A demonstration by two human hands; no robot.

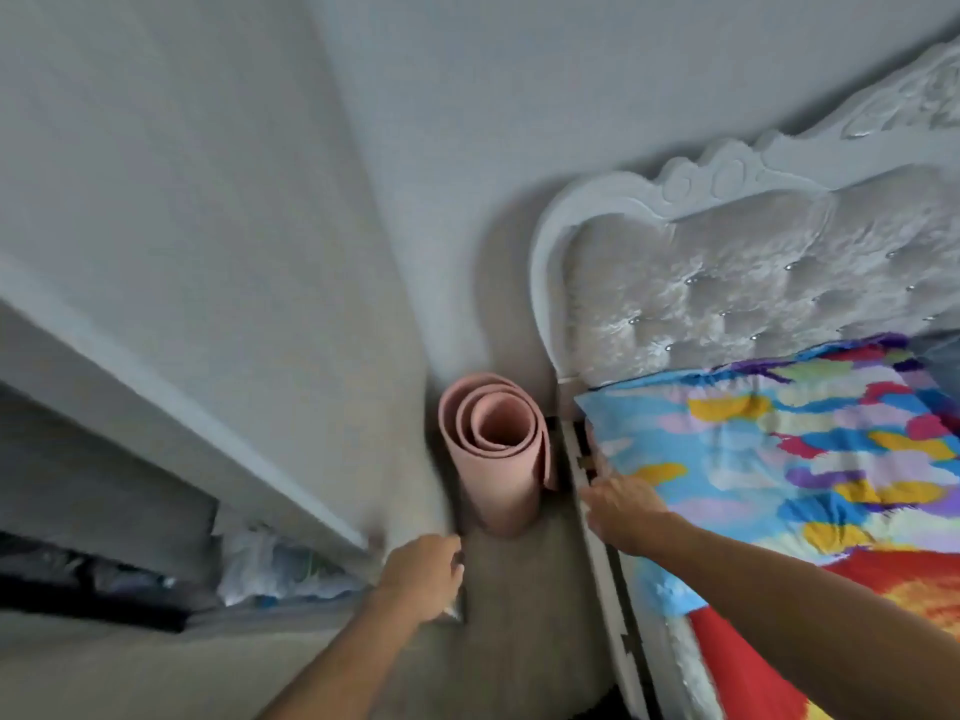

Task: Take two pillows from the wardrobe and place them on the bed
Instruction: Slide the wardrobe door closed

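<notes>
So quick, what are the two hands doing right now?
Left hand: loosely curled near the wardrobe edge; grip cannot be told.
Right hand: open, resting flat on the colourful pillow on the bed.

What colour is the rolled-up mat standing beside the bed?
Pale pink; the rolled mat shows clearly in the head view.

A rolled pink mat stands upright in the narrow floor gap at frame centre, between wall and bed frame; below it, floor lies bare.
</notes>
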